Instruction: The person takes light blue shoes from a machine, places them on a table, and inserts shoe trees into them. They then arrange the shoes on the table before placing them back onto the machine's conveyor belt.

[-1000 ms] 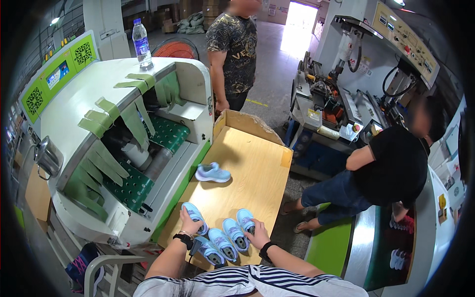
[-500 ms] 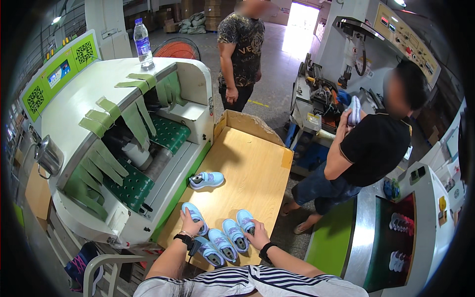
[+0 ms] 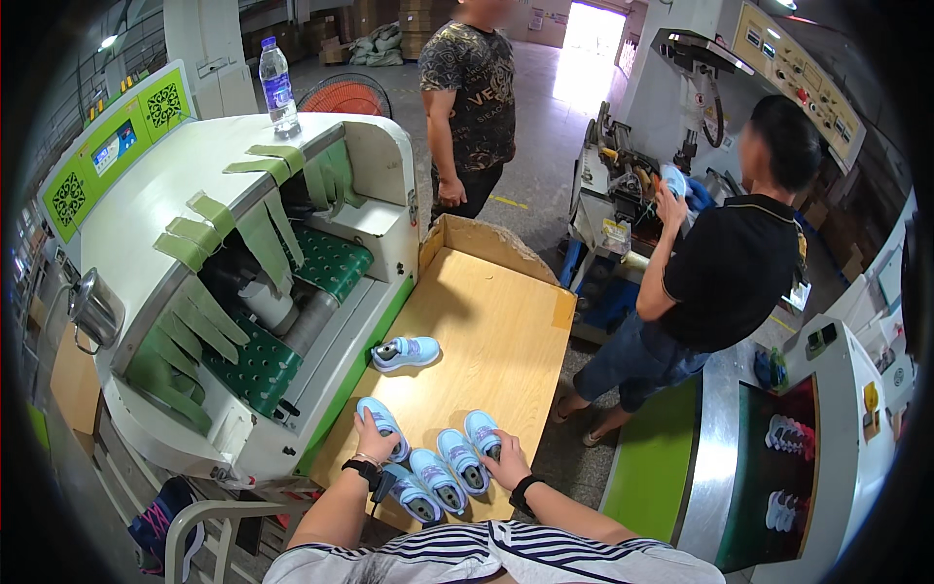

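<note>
My left hand (image 3: 372,444) is closed around the heel end of a light blue sneaker (image 3: 380,413) on the wooden tabletop (image 3: 486,321). At the right end of a row, my right hand (image 3: 508,465) grips the heel of another light blue sneaker (image 3: 481,428); its thumb is at the shoe opening. Between my hands lie several matching sneakers (image 3: 438,479) side by side, toes pointing away from me, with dark inserts showing in their openings. Farther off, a single blue sneaker (image 3: 409,352) lies sideways near the table's left edge.
Left of the table stands a white machine (image 3: 146,214) with green strip curtains and a perforated green conveyor (image 3: 331,263). A water bottle (image 3: 278,92) stands on it. At right, a co-worker (image 3: 735,263) holds a shoe at another machine. One more person (image 3: 470,107) stands beyond the table.
The co-worker at right has turned toward the machine and moved the shoe left and nearer to it. The far person has shifted slightly left. My hands and the sneakers on the table stay put.
</note>
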{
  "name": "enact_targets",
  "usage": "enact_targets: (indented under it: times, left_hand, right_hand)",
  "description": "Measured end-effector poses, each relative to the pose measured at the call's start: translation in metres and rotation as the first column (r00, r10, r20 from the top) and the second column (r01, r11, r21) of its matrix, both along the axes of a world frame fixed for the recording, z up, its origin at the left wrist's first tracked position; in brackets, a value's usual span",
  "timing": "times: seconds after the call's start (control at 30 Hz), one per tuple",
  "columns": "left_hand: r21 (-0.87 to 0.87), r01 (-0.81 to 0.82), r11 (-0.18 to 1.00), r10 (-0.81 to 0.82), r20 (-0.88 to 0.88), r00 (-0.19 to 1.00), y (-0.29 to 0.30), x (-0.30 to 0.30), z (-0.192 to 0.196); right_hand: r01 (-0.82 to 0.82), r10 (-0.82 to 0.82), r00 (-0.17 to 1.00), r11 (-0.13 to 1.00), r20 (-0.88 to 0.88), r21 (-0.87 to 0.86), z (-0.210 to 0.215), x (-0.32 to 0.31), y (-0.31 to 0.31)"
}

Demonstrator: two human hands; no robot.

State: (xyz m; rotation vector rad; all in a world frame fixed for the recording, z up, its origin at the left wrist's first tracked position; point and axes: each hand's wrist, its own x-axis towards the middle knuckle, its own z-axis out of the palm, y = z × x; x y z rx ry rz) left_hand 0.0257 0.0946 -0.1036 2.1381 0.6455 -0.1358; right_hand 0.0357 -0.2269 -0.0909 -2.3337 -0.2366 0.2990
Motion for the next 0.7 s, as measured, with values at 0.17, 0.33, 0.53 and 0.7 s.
enact_targets:
  times: [0.17,0.33,0.53,0.7]
  left_hand:
    - [0.009,-0.002,1.0,0.002,0.004,1.0,0.001,-0.001,-0.003]
    - [-0.001,-0.001,1.0,0.001,-0.013,1.0,-0.002,0.001,0.003]
    - [0.016,-0.001,1.0,0.001,-0.005,1.0,0.0,0.001,-0.001]
    - [0.005,-0.007,1.0,0.007,-0.008,1.0,-0.001,0.0,0.001]
  right_hand:
    - [0.017,-0.017,1.0,1.0,0.015,-0.001,-0.002,-0.001,0.001]
    - [0.02,-0.02,1.0,1.0,0.011,-0.005,-0.002,-0.001,0.0]
    - [0.023,-0.023,1.0,1.0,0.006,0.002,-0.003,-0.001,0.001]
    - [0.021,-0.021,1.0,1.0,0.001,0.001,-0.004,-0.001,0.001]
